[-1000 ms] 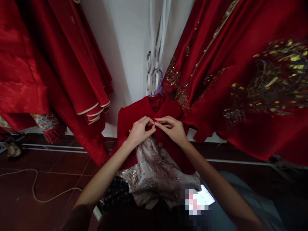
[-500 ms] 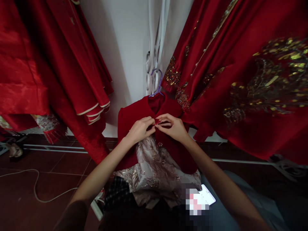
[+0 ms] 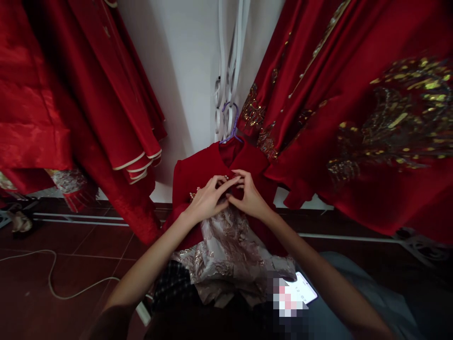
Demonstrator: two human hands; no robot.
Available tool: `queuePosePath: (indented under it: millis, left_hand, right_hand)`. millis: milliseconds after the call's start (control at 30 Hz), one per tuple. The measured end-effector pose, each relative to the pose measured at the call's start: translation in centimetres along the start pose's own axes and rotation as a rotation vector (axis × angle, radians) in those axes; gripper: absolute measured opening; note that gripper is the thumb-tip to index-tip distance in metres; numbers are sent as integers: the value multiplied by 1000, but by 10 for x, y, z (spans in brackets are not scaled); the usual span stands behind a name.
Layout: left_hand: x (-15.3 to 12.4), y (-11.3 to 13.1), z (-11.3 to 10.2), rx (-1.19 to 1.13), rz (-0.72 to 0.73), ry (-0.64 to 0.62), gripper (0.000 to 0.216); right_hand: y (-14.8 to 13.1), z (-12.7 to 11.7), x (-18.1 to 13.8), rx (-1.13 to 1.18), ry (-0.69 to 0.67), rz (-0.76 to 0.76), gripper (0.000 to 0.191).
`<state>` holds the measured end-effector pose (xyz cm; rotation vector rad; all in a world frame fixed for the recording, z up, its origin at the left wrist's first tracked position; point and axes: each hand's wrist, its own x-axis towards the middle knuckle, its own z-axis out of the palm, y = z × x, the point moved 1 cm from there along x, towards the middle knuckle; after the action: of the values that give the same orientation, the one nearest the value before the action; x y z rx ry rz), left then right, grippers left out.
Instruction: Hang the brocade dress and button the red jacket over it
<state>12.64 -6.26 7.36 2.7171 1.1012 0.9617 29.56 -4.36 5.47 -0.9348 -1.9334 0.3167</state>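
Two hands meet at one spot. Far left, red robes (image 3: 88,94) hang from above; a cable (image 3: 53,278) trails across the floor (image 3: 88,245) beneath. The left hand (image 3: 207,200) pinches the front edge of the red jacket (image 3: 191,174), fingertips closed on cloth just under the collar. A purple hanger (image 3: 231,126) carries the jacket, so its front faces the person unsupported. The right hand (image 3: 249,198) pinches the opposite edge, fingertips touching the left's; any fastening between them is hidden. Far right hangs an embroidered gown (image 3: 354,118).
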Motion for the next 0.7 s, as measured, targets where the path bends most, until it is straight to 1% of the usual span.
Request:
queuePosePath:
  millis: [67,100,167,233,300,333,400,467,533,633,667,700]
  left_hand:
    - [-11,-3,1,19,-58,12,73]
    - [-17,-8,1,42,-98,32,76]
    - [-32,-20,2,84,-189,82,73]
    - [-49,-34,4,72,-266,114,60]
    - [-69,-47,6,-7,-311,109,46]
    - [-80,-51,8,-53,-324,93,43]
    - [-97,-55,9,-143,-352,43,44]
    - [-110,-56,6,-209,-396,-8,46]
    - [-114,-55,-4,-229,-449,-50,40]
    - [-110,-53,-30,-208,-489,-79,20]
    - [-106,-51,-40,-208,-483,-72,17]
    - [-101,-47,-49,-221,-467,-63,16]
  right_hand:
    - [7,7,-15,-80,-28,-30,87]
    - [11,9,-24,-124,-52,-40,93]
    - [19,10,-41,-206,-101,-34,94]
    - [27,6,-57,-271,-133,11,87]
    - [34,-1,-70,-309,-138,56,79]
    - [37,-5,-76,-315,-128,74,75]
    - [40,-13,-83,-295,-67,116,67]
    - [39,-21,-86,-232,32,175,57]
    - [33,-31,-85,-165,117,233,43]
    - [18,-46,-75,-154,202,273,18]
    - [11,-50,-70,-164,214,280,15]
    - [5,-55,-65,-170,219,285,18]
